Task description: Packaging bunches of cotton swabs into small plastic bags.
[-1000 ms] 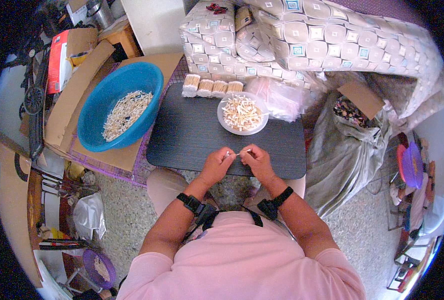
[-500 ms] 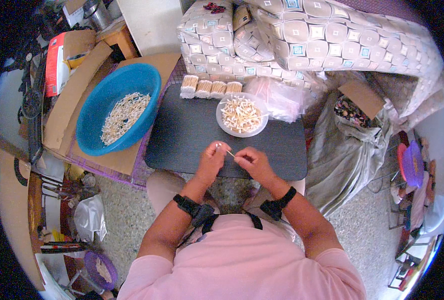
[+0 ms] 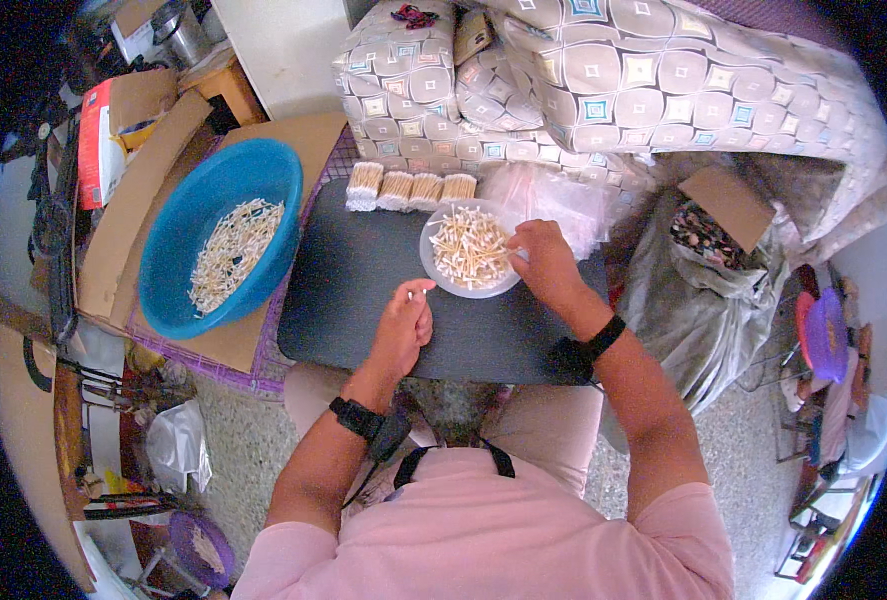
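A white plastic bowl full of loose cotton swabs stands on a dark board. My right hand is at the bowl's right rim, fingers pinched together at the edge of the swabs; whatever lies between the fingertips is too small to make out. Left of the bowl and nearer to me, my left hand is closed over the board, with white cotton swab tips showing at the top of its fingers. Several bundles of cotton swabs stand in a row behind the bowl.
A large blue basin with loose swabs rests on cardboard at the left. Clear plastic bags lie at the board's back right. Beyond is a patterned cushioned seat. A grey cloth sack stands to the right of the board.
My right hand has left my left hand and moved forward and right to the bowl's rim. The left hand stays closed, slightly further left. The view has shifted a little.
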A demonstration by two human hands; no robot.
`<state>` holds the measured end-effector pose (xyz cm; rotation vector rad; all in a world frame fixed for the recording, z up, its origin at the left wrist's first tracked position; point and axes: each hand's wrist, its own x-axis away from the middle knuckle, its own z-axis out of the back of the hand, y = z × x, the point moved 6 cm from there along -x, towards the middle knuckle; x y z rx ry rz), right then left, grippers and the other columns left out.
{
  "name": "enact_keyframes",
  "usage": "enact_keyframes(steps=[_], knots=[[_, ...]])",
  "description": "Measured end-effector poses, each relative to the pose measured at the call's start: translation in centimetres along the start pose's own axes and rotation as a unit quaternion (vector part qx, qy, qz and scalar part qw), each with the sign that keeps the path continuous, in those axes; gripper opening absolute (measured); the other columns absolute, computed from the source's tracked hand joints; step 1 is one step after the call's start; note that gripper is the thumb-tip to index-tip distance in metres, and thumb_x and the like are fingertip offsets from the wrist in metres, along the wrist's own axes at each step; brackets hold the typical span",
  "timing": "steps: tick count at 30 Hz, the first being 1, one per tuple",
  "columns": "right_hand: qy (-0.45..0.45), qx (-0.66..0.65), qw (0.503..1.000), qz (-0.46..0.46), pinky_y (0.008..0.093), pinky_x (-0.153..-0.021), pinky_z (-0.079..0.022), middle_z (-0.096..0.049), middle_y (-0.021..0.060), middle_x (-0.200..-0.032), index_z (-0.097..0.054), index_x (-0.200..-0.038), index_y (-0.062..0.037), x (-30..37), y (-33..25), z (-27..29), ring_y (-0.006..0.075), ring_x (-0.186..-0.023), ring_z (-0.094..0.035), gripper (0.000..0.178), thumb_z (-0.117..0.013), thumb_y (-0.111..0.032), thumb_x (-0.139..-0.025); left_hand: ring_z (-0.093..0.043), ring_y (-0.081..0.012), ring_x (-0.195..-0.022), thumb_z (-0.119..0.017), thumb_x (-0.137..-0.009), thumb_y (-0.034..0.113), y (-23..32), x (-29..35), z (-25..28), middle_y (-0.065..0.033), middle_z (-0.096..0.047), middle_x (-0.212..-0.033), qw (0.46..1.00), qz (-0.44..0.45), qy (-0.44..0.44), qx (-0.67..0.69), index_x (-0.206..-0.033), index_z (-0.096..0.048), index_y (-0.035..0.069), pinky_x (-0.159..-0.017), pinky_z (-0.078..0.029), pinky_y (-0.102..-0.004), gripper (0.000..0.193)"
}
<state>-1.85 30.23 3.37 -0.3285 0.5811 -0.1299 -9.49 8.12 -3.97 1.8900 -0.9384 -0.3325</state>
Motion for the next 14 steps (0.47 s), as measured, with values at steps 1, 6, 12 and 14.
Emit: enact_keyframes(steps=[1, 6, 12, 14], knots=[[-0.031, 0.014, 0.999, 0.009, 0.042, -0.083, -0.049, -0.06, 0.0122, -0.1, -0.066, -0.088, -0.0079, -0.3, 0.4, -0.5, 0.0344, -0.099, -0.053, 0.017, -0.072, -0.015, -0.073, -0.033, -0.0056, -0.052, -0.044, -0.101, 0.022, -0.1, 0.0, -0.2, 0.0029, -0.039, -0.065, 1.0, 0.005, -0.009, 0.015, -0.114, -0.051, 0.008, -0.043, -0.026, -0.0209, 0.02], [-0.089, 0.039, 0.995, 0.011, 0.0436, -0.078, -0.049, -0.06, 0.0134, -0.094, -0.066, -0.085, -0.0064, -1.7, 0.3, -0.6, 0.0338, -0.093, -0.054, 0.015, -0.07, -0.018, -0.075, -0.035, -0.0062, -0.053, -0.046, -0.101, 0.02, -0.2, 0.4, -0.5, 0.0019, -0.04, -0.067, 0.995, 0.038, -0.008, 0.087, -0.116, -0.05, 0.008, -0.043, -0.028, -0.0205, 0.02], [-0.112, 0.064, 0.991, -0.022, 0.0406, -0.079, -0.049, -0.063, 0.0089, -0.094, -0.069, -0.079, -0.0074, -1.3, 0.1, 0.4, 0.0311, -0.092, -0.056, 0.011, -0.071, -0.017, -0.074, -0.04, -0.0087, -0.058, -0.048, -0.1, 0.019, -0.4, 0.9, -1.3, -0.001, -0.049, -0.074, 0.982, 0.061, -0.033, 0.175, -0.116, -0.05, 0.01, -0.045, -0.032, -0.0209, 0.019], [-0.127, 0.056, 0.99, -0.019, 0.0403, -0.08, -0.049, -0.064, 0.0087, -0.096, -0.07, -0.081, -0.0065, -0.7, -1.0, 1.4, 0.031, -0.093, -0.056, 0.013, -0.071, -0.018, -0.075, -0.044, -0.0101, -0.061, -0.049, -0.099, 0.02, -0.4, 1.1, -1.6, -0.0039, -0.052, -0.081, 0.975, 0.064, -0.048, 0.206, -0.117, -0.05, 0.011, -0.047, -0.036, -0.0226, 0.02]])
